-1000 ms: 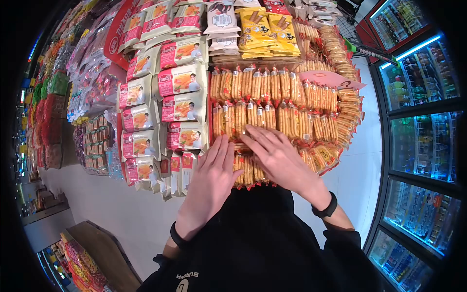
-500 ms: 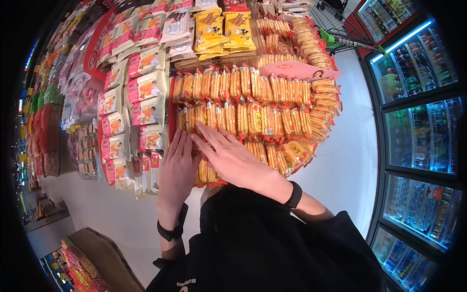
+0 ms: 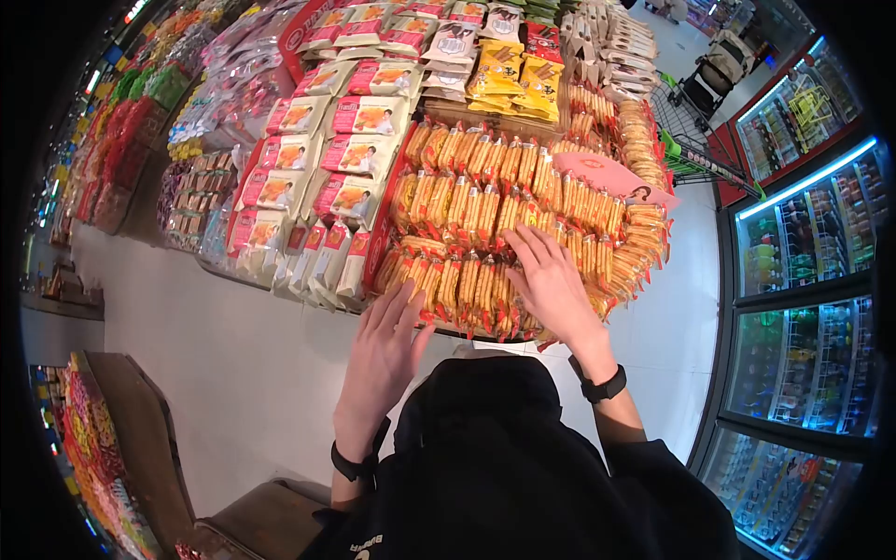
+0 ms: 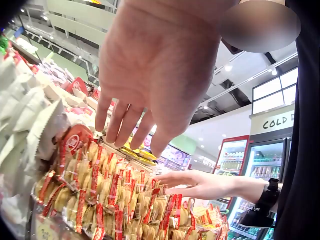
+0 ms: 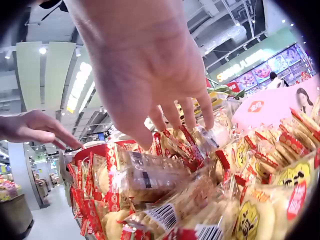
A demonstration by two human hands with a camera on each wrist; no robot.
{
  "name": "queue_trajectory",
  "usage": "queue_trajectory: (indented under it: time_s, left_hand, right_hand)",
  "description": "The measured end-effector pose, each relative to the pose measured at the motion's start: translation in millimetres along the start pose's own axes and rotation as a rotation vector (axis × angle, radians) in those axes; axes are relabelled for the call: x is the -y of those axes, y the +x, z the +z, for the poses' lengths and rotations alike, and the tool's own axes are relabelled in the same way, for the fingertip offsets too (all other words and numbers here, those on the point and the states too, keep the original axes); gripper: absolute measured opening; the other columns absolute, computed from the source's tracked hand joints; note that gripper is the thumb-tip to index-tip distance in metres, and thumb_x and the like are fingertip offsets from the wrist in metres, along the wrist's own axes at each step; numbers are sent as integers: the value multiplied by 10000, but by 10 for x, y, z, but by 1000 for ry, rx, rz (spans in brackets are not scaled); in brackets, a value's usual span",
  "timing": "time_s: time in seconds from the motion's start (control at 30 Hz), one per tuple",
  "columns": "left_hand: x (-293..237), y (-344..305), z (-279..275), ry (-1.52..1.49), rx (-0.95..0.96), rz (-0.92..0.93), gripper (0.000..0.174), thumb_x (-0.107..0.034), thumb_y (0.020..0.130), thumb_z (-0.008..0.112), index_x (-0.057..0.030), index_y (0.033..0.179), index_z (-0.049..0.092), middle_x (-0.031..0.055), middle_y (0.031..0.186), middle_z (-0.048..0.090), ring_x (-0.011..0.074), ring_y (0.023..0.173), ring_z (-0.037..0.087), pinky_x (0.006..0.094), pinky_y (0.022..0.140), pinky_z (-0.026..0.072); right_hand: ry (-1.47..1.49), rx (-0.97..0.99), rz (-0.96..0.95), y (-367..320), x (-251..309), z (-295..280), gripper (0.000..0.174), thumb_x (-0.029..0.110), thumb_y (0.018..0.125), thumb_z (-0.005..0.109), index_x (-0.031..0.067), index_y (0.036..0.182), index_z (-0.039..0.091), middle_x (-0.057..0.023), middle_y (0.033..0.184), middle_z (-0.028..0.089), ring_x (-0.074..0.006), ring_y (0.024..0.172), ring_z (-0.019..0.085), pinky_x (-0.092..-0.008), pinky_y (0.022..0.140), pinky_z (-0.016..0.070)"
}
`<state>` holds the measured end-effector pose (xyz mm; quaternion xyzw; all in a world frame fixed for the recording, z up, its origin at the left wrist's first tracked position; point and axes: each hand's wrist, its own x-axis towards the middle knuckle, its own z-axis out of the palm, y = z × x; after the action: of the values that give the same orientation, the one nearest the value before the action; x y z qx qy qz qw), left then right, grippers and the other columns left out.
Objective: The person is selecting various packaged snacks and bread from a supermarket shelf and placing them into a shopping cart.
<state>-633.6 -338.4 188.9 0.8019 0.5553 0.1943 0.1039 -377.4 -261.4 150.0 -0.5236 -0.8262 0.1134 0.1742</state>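
Rows of clear-wrapped cracker packs [image 3: 457,285] with red ends stand on edge in the display. My left hand [image 3: 378,350] is over the front left corner of these rows, its fingers extended and nothing held. My right hand [image 3: 555,294] reaches across the front rows further right, fingertips at the tops of the packs. In the right wrist view, loosely bent fingers of the right hand [image 5: 150,80] hang over the wrappers [image 5: 150,177], with none gripped. The left wrist view shows the left palm [image 4: 155,75] above the packs, its fingers spread.
White and pink pouches [image 3: 355,154] line the left side. Yellow packs [image 3: 499,70] lie behind the crackers, and a pink sign [image 3: 611,177] stands among them. Drink fridges [image 3: 803,364] run along the right, with a shopping cart [image 3: 695,159] at the back right.
My hands were close together over the front rows; now they are apart, the right one further right. More of the front cracker row shows. The head view has shifted.
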Motion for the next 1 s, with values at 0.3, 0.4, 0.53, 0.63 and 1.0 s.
queue_trajectory:
  time_s: [0.3, 0.4, 0.53, 0.63, 1.0]
  left_hand:
    - [-478, -1088, 75, 9, -83, -325, 397, -136, 913, 697, -35, 1285, 603, 142, 1371, 593, 326, 1253, 561, 438, 1027, 458]
    - [-681, -1457, 269, -8, -92, -421, 390, -137, 916, 693, -40, 1283, 604, 135, 1357, 604, 323, 1239, 570, 437, 1018, 465]
    - [-870, -1773, 621, -77, -34, -439, 369, -138, 914, 688, -41, 1262, 611, 131, 1316, 626, 315, 1204, 585, 424, 1000, 474]
    - [-980, -1753, 746, -125, 19, -366, 350, -137, 912, 686, -24, 1236, 614, 135, 1279, 640, 305, 1174, 599, 411, 989, 478]
    - [-1437, -614, 851, -117, -23, 66, 276, -141, 925, 660, -11, 1169, 642, 93, 1138, 668, 262, 1081, 614, 375, 962, 482]
  right_hand:
    - [42, -179, -128, -215, -14, -277, 343, 95, 921, 638, 40, 1256, 590, -156, 1243, 599, -351, 1149, 555, -471, 982, 443]
    - [77, -188, -164, -453, 16, -224, 284, 48, 906, 632, 44, 1190, 640, -124, 1192, 631, -330, 1077, 576, -446, 945, 448]
    - [84, -196, -198, -858, 98, -197, 269, 8, 890, 643, 42, 1156, 660, -115, 1184, 645, -317, 1068, 587, -413, 944, 452]
    - [115, -184, -169, -1211, 64, -233, 237, -4, 874, 661, 43, 1106, 672, -95, 1158, 659, -298, 1043, 600, -398, 917, 456]
    - [169, -138, 26, -1922, -660, -508, 170, 10, 867, 673, 44, 1033, 690, -88, 1105, 686, -282, 984, 627, -393, 850, 485]
